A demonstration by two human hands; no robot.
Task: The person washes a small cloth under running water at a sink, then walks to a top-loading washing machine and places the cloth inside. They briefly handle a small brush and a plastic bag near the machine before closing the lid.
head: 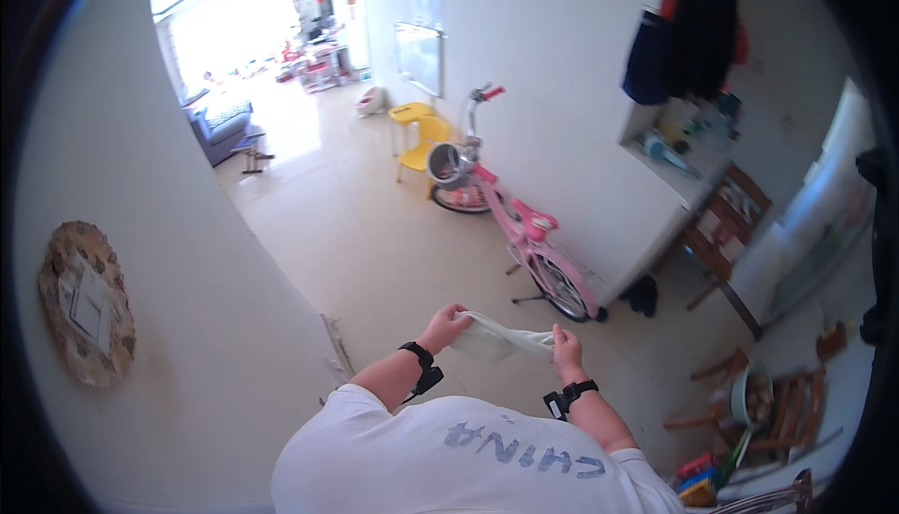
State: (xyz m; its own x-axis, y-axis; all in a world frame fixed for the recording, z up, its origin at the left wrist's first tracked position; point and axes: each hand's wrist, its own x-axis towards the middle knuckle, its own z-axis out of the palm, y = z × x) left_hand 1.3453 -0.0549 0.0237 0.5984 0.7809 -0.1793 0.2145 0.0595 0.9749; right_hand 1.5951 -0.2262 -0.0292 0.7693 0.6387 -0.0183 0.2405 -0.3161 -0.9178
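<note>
A thin, pale green piece of cloth or plastic is stretched between my two hands, in front of my chest. My left hand pinches its left end, and my right hand grips the opposite end. Its upper edge is rolled or folded, while the lower part hangs loosely; I cannot tell whether it is a bag. Both wrists carry black straps with small dark devices attached.
Ahead to the right, a pink child's bicycle leans near the wall, beyond it a yellow chair. At right are a wooden chair and a green basin of roundish items. A wall rises close on my left.
</note>
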